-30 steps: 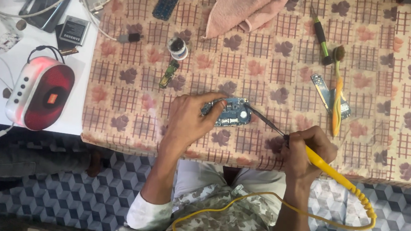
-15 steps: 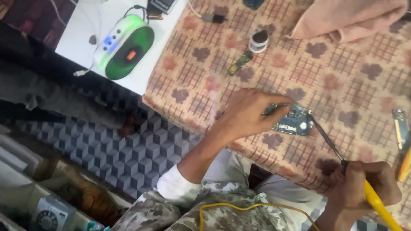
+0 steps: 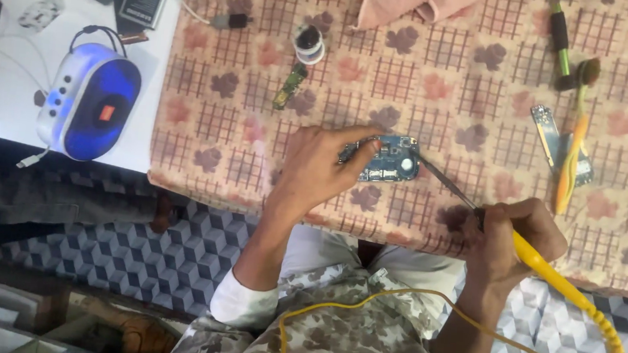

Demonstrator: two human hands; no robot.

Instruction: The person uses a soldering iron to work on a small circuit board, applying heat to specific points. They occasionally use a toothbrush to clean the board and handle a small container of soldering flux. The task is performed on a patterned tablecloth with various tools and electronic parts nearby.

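The left hand [image 3: 315, 165] pinches the circuit board [image 3: 388, 158] near the table's near edge [image 3: 252, 203]. The right hand [image 3: 507, 240], past that edge, grips the soldering iron [image 3: 538, 265]; open cloth lies beyond.

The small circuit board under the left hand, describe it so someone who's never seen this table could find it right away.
Start at the leaf-patterned tablecloth and look near its front edge, at the middle. There the left hand pins down a small blue circuit board, while the right hand touches a yellow-handled soldering iron to its right end. Unlike the narrow green board farther back, it is blue, wider and held.
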